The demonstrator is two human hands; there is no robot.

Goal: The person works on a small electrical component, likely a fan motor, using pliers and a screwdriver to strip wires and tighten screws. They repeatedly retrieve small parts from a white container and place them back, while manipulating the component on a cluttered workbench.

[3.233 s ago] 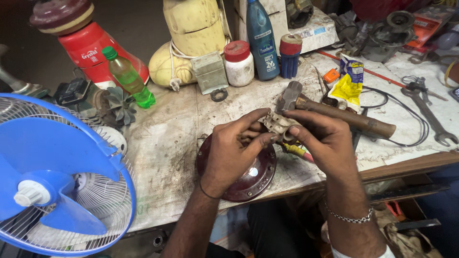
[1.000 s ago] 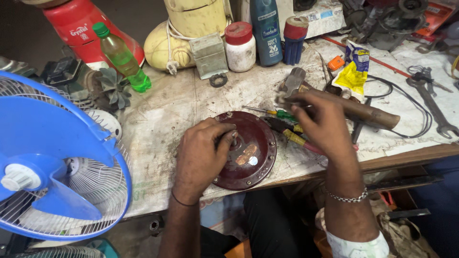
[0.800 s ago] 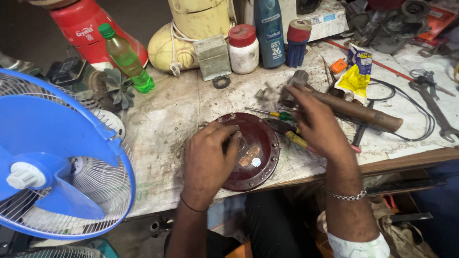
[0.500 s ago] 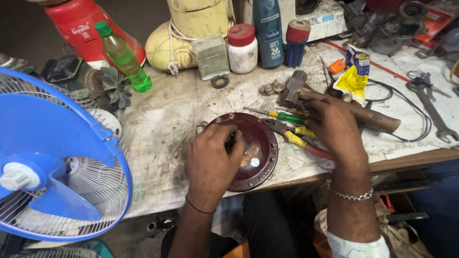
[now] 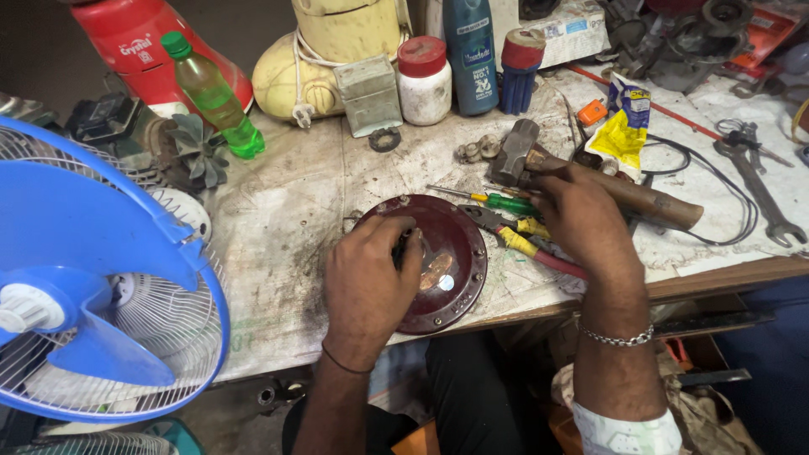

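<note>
A dark red round metal cover [image 5: 459, 282] lies on the dirty bench near its front edge. My left hand [image 5: 368, 282] rests in it, fingers curled around a small dark part [image 5: 399, 249] pressed against the cover's inside. My right hand [image 5: 581, 221] lies to the right, its fingers wrapped over the wooden handle of a hammer [image 5: 653, 202], just behind the steel head [image 5: 514, 150]. A green and yellow screwdriver [image 5: 499, 200] and yellow-handled pliers [image 5: 516, 238] lie between the cover and my right hand.
A blue table fan [image 5: 101, 278] fills the left side. Behind stand a green bottle [image 5: 211, 93], a red jug [image 5: 143, 38], a cream appliance [image 5: 337, 50], a white jar [image 5: 424, 72] and a blue bottle [image 5: 470, 50]. A yellow packet [image 5: 622, 135], black cable [image 5: 725, 211] and spanner [image 5: 758, 190] lie right.
Both hands lowered from holding a part together. My left hand settled into the red cover, and my right hand moved right and back onto the hammer handle.
</note>
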